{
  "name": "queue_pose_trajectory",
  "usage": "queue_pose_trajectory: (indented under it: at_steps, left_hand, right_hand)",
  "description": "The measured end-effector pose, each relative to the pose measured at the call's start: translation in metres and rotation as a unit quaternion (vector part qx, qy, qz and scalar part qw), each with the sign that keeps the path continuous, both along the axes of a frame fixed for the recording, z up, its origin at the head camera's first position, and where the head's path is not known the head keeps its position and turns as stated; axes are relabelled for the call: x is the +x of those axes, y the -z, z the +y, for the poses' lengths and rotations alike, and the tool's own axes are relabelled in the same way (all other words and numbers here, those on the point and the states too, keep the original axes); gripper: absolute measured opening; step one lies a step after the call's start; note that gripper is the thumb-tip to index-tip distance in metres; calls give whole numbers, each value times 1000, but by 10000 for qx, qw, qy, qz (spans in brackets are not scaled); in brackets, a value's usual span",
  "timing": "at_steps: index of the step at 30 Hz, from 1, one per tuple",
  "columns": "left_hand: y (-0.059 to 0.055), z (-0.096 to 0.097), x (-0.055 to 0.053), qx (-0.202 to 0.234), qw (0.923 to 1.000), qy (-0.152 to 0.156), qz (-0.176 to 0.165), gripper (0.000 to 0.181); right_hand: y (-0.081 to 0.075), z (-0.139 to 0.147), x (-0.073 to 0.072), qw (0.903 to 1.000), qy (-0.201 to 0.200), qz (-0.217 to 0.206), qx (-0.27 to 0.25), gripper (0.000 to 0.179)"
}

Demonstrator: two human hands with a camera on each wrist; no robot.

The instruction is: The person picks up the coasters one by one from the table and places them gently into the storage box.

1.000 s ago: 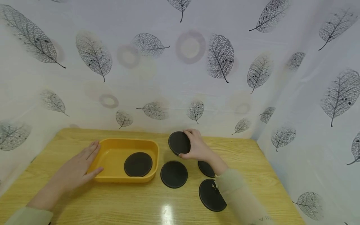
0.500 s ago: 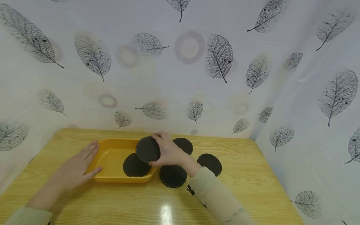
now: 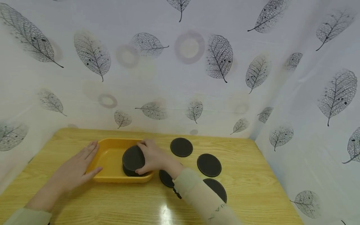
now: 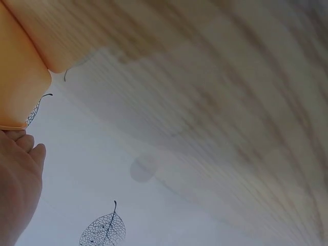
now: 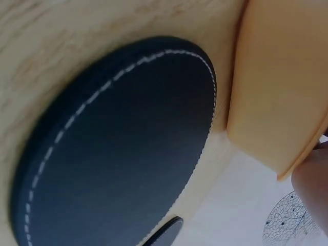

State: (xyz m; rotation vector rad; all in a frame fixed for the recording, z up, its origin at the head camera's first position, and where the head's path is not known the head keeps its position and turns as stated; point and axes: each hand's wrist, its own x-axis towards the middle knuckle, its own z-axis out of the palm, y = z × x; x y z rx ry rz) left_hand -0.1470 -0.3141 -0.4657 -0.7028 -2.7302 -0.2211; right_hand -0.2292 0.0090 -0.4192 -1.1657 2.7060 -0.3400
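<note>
Crossing the near part of the table (image 3: 135, 204), the right sleeve (image 3: 203, 197) hides parts of two flat black discs: the near disc (image 3: 218, 189) and the inner disc (image 3: 166, 179), which lies just beside the tray (image 3: 108, 162). A large disc in the right wrist view has pale stitching round its edge.

At the yellow tray's left end is the left hand (image 3: 76, 168) — fingers straight and together along the rim, thumb straight and spread well away toward the front corner. They touch without wrapping round anything; we take it this steadies the tray.

Over the tray's right half, the right hand (image 3: 152, 157) grips the held disc (image 3: 133, 157) by its edge, thumb on the near side, fingers on the far side, parted about as wide as the disc allows. We judge that this edge hold leaves its underside free. It sits above the lower disc (image 3: 128, 172), of which only a dark strip shows — whether the two touch, we cannot tell.

Farther off, the middle disc (image 3: 209, 165) and far disc (image 3: 181, 147) lie flat and apart, a spacing that probably leaves room for fingers. Behind them hangs a pale, leaf-printed curtain (image 3: 168, 78).
</note>
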Motion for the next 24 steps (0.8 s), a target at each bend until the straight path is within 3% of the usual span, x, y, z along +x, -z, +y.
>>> queue_pose_trajectory:
  at_steps: [5,14,19,24]
  left_hand:
    - [1,-1,0,23,10000,22,36,90]
    - [3,0,0,25,10000,38,72,90]
    - [3,0,-1,14,10000,28,82,90]
    - [3,1,0,42,9999,19,89,89]
  right_hand:
    - [6,-8,2,9973,-91,420,593,106]
    - [13,-15,4,9825,-208,1125,1472,105]
    - [13,-17,5,9780,-257,1284,1624,105]
    - [13,-17,5,9794,-292,1264,1548,106]
